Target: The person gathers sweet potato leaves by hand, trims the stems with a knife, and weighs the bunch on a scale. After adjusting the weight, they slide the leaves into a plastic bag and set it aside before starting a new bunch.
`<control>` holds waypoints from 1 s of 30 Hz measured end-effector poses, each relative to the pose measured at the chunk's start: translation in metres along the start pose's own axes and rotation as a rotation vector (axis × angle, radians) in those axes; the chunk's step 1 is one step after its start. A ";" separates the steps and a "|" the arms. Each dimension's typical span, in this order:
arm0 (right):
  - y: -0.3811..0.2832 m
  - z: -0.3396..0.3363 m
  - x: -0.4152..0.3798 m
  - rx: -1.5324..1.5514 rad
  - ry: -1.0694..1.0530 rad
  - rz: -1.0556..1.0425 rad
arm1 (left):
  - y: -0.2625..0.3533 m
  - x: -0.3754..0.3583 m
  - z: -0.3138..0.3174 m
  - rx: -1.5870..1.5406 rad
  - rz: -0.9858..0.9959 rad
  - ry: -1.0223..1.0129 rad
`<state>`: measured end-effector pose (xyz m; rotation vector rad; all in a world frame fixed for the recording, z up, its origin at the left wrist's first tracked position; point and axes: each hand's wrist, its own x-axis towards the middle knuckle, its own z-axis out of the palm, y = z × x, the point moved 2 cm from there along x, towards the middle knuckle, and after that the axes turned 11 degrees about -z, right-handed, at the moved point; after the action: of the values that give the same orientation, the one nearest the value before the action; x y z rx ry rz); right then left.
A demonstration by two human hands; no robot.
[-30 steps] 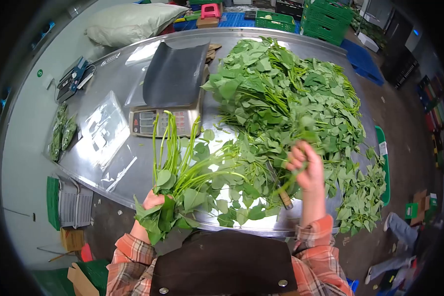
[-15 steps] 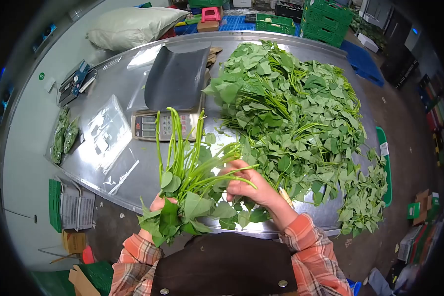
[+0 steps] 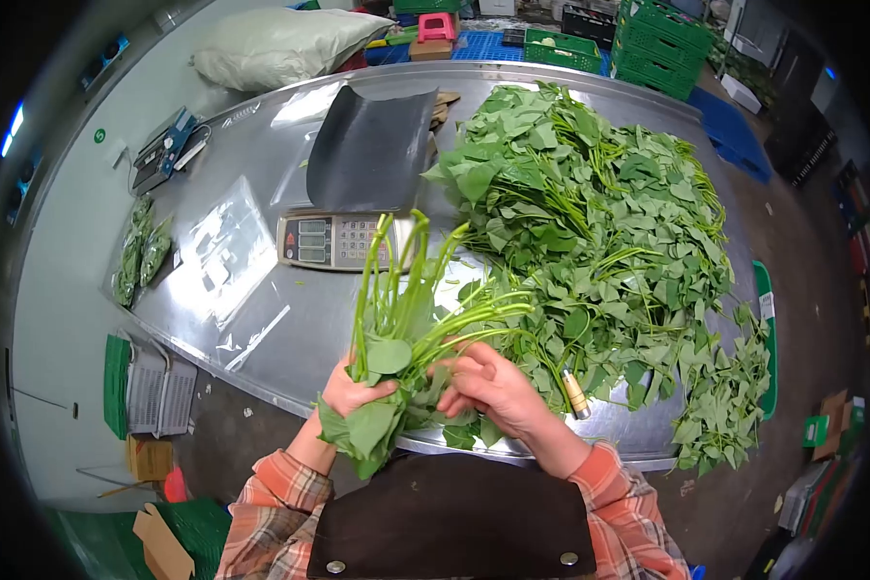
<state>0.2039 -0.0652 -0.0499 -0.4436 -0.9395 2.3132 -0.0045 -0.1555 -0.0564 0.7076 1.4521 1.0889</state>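
A bunch of leafy greens [image 3: 389, 356] with long green stems is gripped in my left hand [image 3: 351, 391], stems pointing away from me and leaves hanging over my wrist side. Close against its right side is my right hand [image 3: 493, 391], palm turned toward the bunch, fingers loosely bent and apart. Those fingertips reach the stems and leaves and are slightly blurred. To the right spreads a large pile of the same greens [image 3: 599, 232]. A small gold-coloured cylinder [image 3: 576, 394] lies on the metal table [image 3: 261, 343] beside my right wrist.
Beyond the bunch stands a digital scale [image 3: 316, 242] with a curved dark tray [image 3: 372, 145]. Clear plastic bags [image 3: 224, 256] and bagged greens [image 3: 140, 253] lie at the left. Green crates [image 3: 662, 43] are stacked past the far edge; a large white sack [image 3: 280, 46] sits at the far left.
My left hand and the bunch have shifted right in view, showing more of the left thumb and fingers. The right hand has lowered slightly along the stems. The gold cylinder is more exposed.
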 end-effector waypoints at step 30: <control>-0.029 -0.042 0.010 -0.711 0.010 -0.149 | 0.033 -0.020 0.011 0.256 -0.069 -0.184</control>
<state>0.2285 -0.0203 -0.0591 -0.6369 -1.7222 1.7868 0.0047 -0.1576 -0.0174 0.9069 1.4583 0.7712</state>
